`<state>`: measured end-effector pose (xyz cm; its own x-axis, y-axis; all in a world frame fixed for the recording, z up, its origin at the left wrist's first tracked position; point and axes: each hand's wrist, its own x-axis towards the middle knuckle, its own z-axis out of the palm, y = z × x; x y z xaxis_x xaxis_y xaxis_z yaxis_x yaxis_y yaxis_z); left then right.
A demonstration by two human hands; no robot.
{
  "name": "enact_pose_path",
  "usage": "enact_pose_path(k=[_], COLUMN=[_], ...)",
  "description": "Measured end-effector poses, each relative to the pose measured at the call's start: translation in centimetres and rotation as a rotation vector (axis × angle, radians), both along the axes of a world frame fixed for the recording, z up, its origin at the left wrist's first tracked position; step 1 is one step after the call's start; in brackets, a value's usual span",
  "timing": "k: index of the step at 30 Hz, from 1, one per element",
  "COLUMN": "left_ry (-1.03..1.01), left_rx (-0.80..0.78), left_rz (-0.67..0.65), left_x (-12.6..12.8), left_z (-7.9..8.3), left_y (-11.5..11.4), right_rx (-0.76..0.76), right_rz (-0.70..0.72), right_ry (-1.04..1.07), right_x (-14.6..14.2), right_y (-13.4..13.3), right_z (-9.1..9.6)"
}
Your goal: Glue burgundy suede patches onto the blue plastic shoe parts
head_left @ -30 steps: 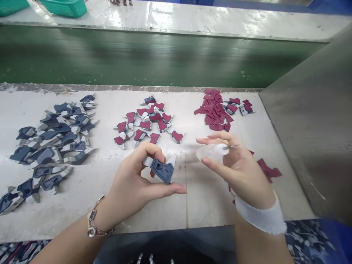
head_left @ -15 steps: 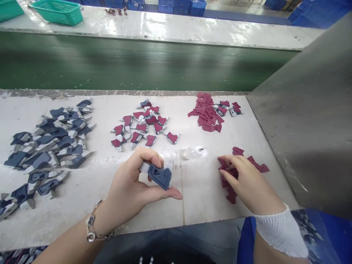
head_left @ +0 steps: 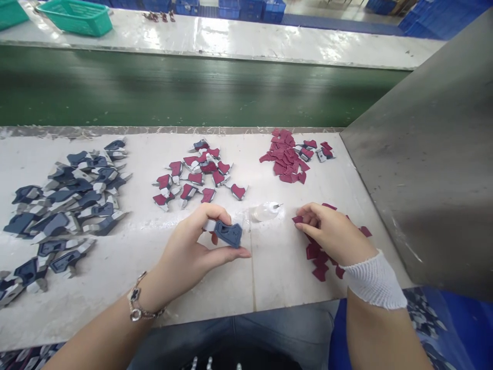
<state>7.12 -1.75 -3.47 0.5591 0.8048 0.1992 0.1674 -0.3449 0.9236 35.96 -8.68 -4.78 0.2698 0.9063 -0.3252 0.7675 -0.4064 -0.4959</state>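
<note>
My left hand [head_left: 185,246] pinches a navy and white moulded plastic part [head_left: 228,234] between thumb and fingers, just above the white table [head_left: 269,277]. My right hand [head_left: 327,226] holds a small maroon flat piece [head_left: 297,219] at its fingertips, directly over a loose scatter of maroon pieces [head_left: 315,254]. Between my hands stands a small clear squeeze bottle with a needle tip [head_left: 265,211], touching neither hand. Further up the table lie a heap of navy and white parts [head_left: 65,205], a group of maroon and white parts [head_left: 196,174] and a pile of maroon pieces [head_left: 285,159].
A grey steel panel [head_left: 423,154] rises along the table's right side. Beyond the table's far edge runs a green conveyor belt [head_left: 154,87]. Further back are a white bench, a green basket [head_left: 75,18] and stacked blue crates [head_left: 246,7].
My right hand has let go of the clear bottle, now on the table, and moved right onto the loose maroon pieces, picking one up. My left hand keeps the navy part.
</note>
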Motion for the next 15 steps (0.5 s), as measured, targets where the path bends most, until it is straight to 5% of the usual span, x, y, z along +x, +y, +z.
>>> enact_pose_path(k=[9, 15], left_ry=[-0.131, -0.103], left_rx=[-0.202, -0.01], left_rz=[0.0, 0.079], left_x=[1.2, 0.9], left_z=[-0.6, -0.8], left_y=[-0.1, -0.3], right_rx=[0.063, 0.213], right_rz=[0.054, 0.19], right_ry=[0.194, 0.435], right_x=[-1.2, -5.1], right_y=[-1.2, -3.2], right_z=[2.1, 5.7])
